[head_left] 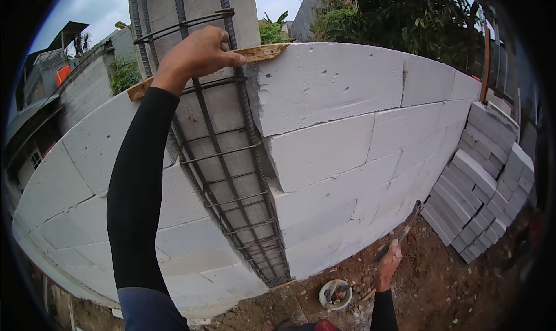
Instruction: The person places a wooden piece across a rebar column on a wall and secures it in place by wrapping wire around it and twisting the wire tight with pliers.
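Note:
My left hand (200,50) is closed at the top of the wall, its thumb lying on a rough wooden strip (266,53). The strip runs across an upright rebar cage (220,151); its other end shows left of my wrist. My fingers are beside the steel bars and partly hidden. Low on the right, my right hand (389,266) is wrapped round the handle of what looks like a hammer (410,221). The tool points up and away, its dark head near the foot of the wall.
White block walls (324,151) stand on both sides of the cage, with a grey concrete column (240,6) behind it. Stacked grey blocks (483,180) lie at the right. A bucket (335,295) with tools in it stands on the soil (431,284).

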Available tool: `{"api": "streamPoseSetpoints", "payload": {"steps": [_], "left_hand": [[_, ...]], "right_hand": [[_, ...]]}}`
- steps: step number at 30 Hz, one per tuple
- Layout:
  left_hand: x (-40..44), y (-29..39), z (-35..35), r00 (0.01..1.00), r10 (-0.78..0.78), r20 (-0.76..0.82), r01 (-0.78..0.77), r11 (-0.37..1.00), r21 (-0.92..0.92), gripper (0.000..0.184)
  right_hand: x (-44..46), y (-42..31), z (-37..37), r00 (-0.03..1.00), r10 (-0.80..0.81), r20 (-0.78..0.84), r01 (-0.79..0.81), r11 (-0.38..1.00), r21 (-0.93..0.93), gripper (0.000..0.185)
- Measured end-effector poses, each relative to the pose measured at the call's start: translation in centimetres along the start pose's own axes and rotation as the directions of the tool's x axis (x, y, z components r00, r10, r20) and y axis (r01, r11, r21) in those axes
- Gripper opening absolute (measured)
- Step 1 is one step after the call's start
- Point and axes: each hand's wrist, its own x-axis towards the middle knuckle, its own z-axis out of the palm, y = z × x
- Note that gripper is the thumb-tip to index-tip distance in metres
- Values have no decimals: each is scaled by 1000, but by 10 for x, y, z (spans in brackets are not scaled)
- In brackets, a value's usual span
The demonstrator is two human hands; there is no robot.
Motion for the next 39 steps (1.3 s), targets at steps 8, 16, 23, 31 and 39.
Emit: {"api": "streamPoseSetpoints", "payload": {"steps": [8, 16, 23, 31, 39], "left_hand": [[-2, -11, 20, 989, 39, -141, -61, 986, -156, 75], [0, -8, 23, 974, 38, -225, -53, 997, -59, 57], [7, -11, 20, 986, 35, -161, -52, 993, -103, 48], [-2, -2, 8, 993, 40, -109, -52, 993, -108, 45], [-3, 0, 7, 998, -9, -65, -3, 984, -176, 43]], "right_hand": [[50, -149, 35, 897, -379, 228, 427, 875, -226, 67], [110, -298, 100, 669, -656, 350, 737, 525, -425, 65], [231, -381, 139, 385, -718, 580, 887, 113, -449, 72], [314, -436, 190, 269, -466, 843, 960, 61, -272, 80], [350, -435, 238, 268, -229, 936, 960, 150, -238, 79]]}}
